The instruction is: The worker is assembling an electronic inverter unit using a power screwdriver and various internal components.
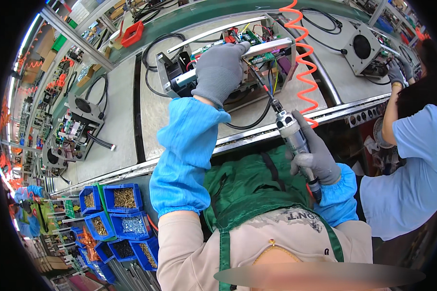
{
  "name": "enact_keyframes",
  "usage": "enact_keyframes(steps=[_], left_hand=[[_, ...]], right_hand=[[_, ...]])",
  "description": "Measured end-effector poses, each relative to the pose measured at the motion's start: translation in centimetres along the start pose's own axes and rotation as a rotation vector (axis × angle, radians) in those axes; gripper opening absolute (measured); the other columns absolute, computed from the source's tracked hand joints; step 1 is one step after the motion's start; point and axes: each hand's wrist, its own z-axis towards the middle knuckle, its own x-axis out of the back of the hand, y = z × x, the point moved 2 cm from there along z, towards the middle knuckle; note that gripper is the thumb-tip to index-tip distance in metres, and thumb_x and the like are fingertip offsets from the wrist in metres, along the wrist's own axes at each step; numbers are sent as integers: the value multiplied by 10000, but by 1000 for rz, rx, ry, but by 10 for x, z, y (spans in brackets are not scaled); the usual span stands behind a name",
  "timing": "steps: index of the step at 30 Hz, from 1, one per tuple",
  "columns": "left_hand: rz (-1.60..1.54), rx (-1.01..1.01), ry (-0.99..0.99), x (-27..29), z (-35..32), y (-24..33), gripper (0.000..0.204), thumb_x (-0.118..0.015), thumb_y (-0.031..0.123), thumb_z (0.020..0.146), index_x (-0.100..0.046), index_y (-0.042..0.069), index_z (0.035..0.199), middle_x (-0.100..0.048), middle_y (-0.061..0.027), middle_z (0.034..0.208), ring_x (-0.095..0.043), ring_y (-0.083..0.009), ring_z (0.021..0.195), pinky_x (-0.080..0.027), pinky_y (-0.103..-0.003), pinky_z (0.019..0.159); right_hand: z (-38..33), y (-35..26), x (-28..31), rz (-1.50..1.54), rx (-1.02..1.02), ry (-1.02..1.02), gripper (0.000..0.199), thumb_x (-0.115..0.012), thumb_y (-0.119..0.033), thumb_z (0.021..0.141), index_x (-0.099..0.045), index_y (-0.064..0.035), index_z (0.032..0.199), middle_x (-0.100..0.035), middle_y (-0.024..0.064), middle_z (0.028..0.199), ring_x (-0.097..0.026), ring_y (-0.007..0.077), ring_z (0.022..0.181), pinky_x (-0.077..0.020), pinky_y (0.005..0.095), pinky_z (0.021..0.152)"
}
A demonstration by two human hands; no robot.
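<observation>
Looks like screw-driving: right hand point(318, 154) has its fingers wrapped round a silver power screwdriver point(292, 132), bit angled up to the open electronics chassis point(270, 47) on the desk point(152, 121); left hand point(221, 69) lies over the chassis's near side, fingers bent, can't tell if pinching anything. Next move probably calls for lining the bit up and steadying the chassis. Dark lettering on beige shirt point(262, 224), no brand legible.

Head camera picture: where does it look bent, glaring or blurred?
Head view: the green strip near the top bows into an arch, and the corners are black; same view, light glares along the left rim, a smeared oval lies low down, while the left hand and power driver look fairly crisp.
</observation>
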Motion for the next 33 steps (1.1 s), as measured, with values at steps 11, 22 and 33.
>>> enact_keyframes(steps=[11,22,33], left_hand=[[-8,-49,-65,-6,17,17,391,-603,134,848,-617,230,1227,-634,-59,1090,-642,-287,917,-529,-386,776],[-250,-72,-68,-4,15,13,401,-668,143,826,-642,282,1201,-668,-89,1012,-661,-280,837,-534,-380,746],[-234,-180,-2,-8,15,9,330,-645,94,841,-681,237,1136,-677,-104,969,-661,-254,770,-527,-360,689]], right_hand=[[1,-1,20,63,37,57,1095,-652,-176,552,-148,-180,1525,-541,143,846,-571,191,573,-542,309,523],[-1,-3,19,45,2,2,1074,-660,-143,584,-145,-182,1525,-539,136,887,-569,183,615,-531,304,544],[-4,-10,25,-44,-10,-23,1019,-667,-121,630,-175,-173,1522,-554,127,1012,-559,152,665,-505,290,584]])
